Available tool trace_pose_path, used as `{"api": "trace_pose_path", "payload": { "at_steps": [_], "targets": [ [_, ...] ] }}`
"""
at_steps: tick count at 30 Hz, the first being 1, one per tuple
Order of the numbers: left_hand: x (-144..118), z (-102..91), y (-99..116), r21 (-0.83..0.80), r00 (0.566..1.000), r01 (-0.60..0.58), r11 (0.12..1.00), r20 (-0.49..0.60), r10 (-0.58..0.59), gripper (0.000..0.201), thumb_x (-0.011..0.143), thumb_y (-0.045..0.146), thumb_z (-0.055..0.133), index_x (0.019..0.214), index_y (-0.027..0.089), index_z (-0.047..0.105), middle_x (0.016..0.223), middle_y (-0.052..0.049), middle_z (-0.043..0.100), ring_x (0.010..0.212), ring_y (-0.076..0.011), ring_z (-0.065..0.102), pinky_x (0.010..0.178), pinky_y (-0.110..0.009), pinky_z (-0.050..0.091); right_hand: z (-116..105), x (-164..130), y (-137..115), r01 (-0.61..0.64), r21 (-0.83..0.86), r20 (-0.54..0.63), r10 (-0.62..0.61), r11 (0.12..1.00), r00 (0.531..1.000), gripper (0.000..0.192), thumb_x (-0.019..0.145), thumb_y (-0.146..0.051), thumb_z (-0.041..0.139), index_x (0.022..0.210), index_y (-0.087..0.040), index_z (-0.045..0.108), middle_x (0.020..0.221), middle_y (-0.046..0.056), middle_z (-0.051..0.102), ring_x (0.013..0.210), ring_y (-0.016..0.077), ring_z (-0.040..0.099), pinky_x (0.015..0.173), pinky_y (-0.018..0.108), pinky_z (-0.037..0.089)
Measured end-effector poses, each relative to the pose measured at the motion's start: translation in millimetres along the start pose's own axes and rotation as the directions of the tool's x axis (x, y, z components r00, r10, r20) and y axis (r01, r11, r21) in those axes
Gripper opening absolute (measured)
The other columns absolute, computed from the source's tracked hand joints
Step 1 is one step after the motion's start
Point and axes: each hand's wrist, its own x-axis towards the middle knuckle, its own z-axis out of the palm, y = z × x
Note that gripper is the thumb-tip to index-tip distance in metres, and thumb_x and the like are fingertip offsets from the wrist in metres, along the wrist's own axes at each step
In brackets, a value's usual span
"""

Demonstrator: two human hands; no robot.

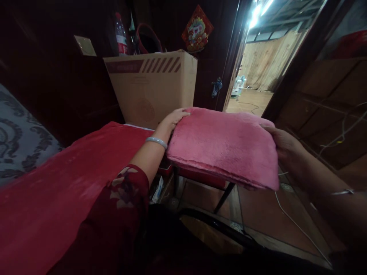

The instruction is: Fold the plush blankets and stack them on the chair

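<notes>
Dark panelling frames this one, with bright light pouring through the doorway (258, 68) up on the right, tiled floor (258, 206) below, and a red cover (71, 179) spread wide on the left! Out in front, the folded pink cloth (223, 147), thick and plush, sits in both hands above a red seat (202, 178); whether its underside touches that seat, I cannot tell. Left hand (175, 115), pale bangle (156, 142) at the wrist, grasps the cloth's far left corner, fingers stretched over the top, thumb out of sight. Right hand (279, 141) answers at the opposite end, fingers clasping the right edge near its far corner. Good, level hold, layers stacked along the near edge! Just past the cover's far edge stands a cardboard box (151, 88), a red-capped bottle (121, 36) showing above its upper left corner. Up on the dark door hangs a red diamond-shaped decoration (197, 29), and down right, a pale cable (298, 227) snakes across the tiles.
</notes>
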Motion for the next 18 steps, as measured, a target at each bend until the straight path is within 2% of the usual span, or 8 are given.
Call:
{"api": "trace_pose_path", "payload": {
  "at_steps": [5,9,12,15,18],
  "targets": [
    [1.0,-3.4,5.4,-0.062,1.000,-0.012,0.998,0.022,0.013,0.042,0.068,0.014,0.067,0.109,0.019,0.074,0.110,-0.009,0.074,0.108,-0.0249,0.065,0.099,-0.040,0.047,0.7,-1.3,-4.2,-0.015,0.040,-0.010,0.016,0.999,1.000,0.019,0.092,-0.014,0.053,0.085,-0.015,0.070,0.060,0.003,0.069,0.049,0.0133,0.061,0.053,0.021,0.056],
    [3.3,-2.6,6.3,-0.026,0.993,0.031,0.999,-0.110,-0.034,0.034,0.069,0.014,0.069,0.103,0.017,0.074,0.102,-0.008,0.074,0.100,-0.0219,0.067,0.097,-0.038,0.047,-0.9,3.2,-8.2,-0.025,0.016,0.048,0.025,1.000,0.999,0.016,0.092,-0.015,0.054,0.085,-0.015,0.069,0.065,0.004,0.071,0.054,0.0135,0.064,0.056,0.020,0.057],
    [5.8,-1.9,7.9,0.045,0.989,0.081,0.996,-0.125,-0.074,0.030,0.071,0.016,0.071,0.101,0.017,0.075,0.091,-0.007,0.074,0.095,-0.0218,0.068,0.093,-0.038,0.049,-2.9,7.0,-10.7,-0.054,-0.055,0.080,0.059,0.997,0.995,0.014,0.090,-0.015,0.056,0.082,-0.016,0.068,0.064,0.004,0.071,0.054,0.0140,0.065,0.056,0.022,0.058],
    [7.3,-1.3,10.3,0.122,0.986,0.089,0.989,-0.152,-0.070,0.032,0.074,0.017,0.071,0.106,0.019,0.074,0.084,-0.006,0.074,0.089,-0.0209,0.068,0.090,-0.039,0.052,-8.1,11.2,-10.8,0.025,-0.152,0.063,-0.016,0.988,0.998,0.006,0.083,-0.022,0.067,0.080,-0.017,0.069,0.066,0.004,0.071,0.055,0.0150,0.065,0.053,0.024,0.058],
    [5.5,-1.1,11.1,0.179,0.990,0.036,0.983,-0.140,-0.011,0.035,0.078,0.022,0.071,0.113,0.019,0.072,0.086,-0.008,0.075,0.085,-0.0210,0.068,0.089,-0.043,0.053,-18.6,17.9,-8.0,0.140,-0.260,0.072,-0.125,0.955,0.989,0.013,0.075,-0.029,0.075,0.076,-0.018,0.068,0.066,0.004,0.070,0.055,0.0160,0.064,0.049,0.026,0.055]
  ]
}}
